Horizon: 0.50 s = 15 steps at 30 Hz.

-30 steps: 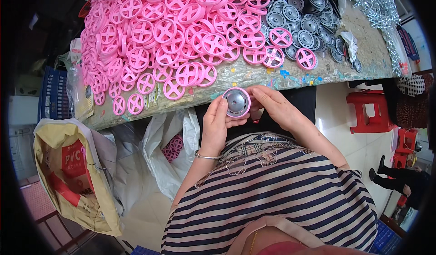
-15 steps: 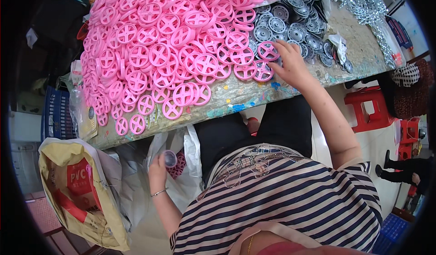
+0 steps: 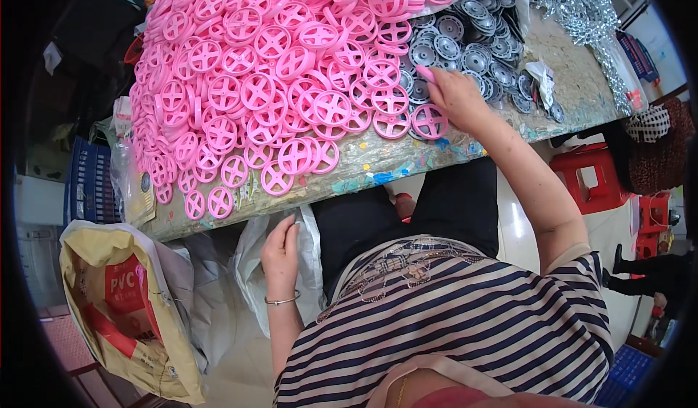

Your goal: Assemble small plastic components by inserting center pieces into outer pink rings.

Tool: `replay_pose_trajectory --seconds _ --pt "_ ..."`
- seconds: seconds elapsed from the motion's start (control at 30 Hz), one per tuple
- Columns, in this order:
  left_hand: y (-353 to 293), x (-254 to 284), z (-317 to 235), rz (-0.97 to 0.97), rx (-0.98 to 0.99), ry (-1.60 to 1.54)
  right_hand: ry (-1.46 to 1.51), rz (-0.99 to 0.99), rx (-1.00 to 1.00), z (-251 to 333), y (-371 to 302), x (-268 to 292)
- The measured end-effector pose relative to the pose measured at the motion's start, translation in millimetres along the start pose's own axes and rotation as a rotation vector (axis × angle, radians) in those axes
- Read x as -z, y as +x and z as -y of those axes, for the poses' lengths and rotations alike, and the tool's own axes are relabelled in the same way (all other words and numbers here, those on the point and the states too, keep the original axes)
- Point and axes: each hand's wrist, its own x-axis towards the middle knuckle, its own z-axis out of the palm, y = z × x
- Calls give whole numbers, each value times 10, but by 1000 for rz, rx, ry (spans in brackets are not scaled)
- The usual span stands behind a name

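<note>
A large heap of pink plastic wheels [image 3: 240, 59], each a ring with crossed spokes, covers the left and middle of the worktable [image 3: 342, 182]. My right hand [image 3: 459, 99] pinches one pink wheel [image 3: 426, 74], seen nearly edge-on, beside a pile of dark grey round discs [image 3: 476, 60]. Another pink wheel [image 3: 429, 121] lies flat just below that hand. My left hand [image 3: 280, 254], a bracelet on its wrist, hovers over a white plastic bag [image 3: 311, 252] below the table edge. Its fingers are loosely apart, and nothing shows in them.
An open yellow-and-white sack [image 3: 76, 262] stands at the left. Silver tinsel [image 3: 574, 15] hangs over the table's far right, near a crumpled white scrap [image 3: 540, 75]. Red stools [image 3: 587, 179] and other people [image 3: 654, 266] are at the right. Blue crates [image 3: 94, 182] stand at the far left.
The round piece in my left hand is gone from it, and that hand has moved right and slightly up. My right hand has lifted and tilted a pink wheel.
</note>
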Motion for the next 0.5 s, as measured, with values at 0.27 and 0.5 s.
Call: replay_pose_trajectory --seconds 0.27,0.5 --pt "2 -261 -403 142 -25 -330 872 63 -437 25 16 301" --pt "338 -649 -1271 238 -127 -924 1207 280 -233 943 -480 536"
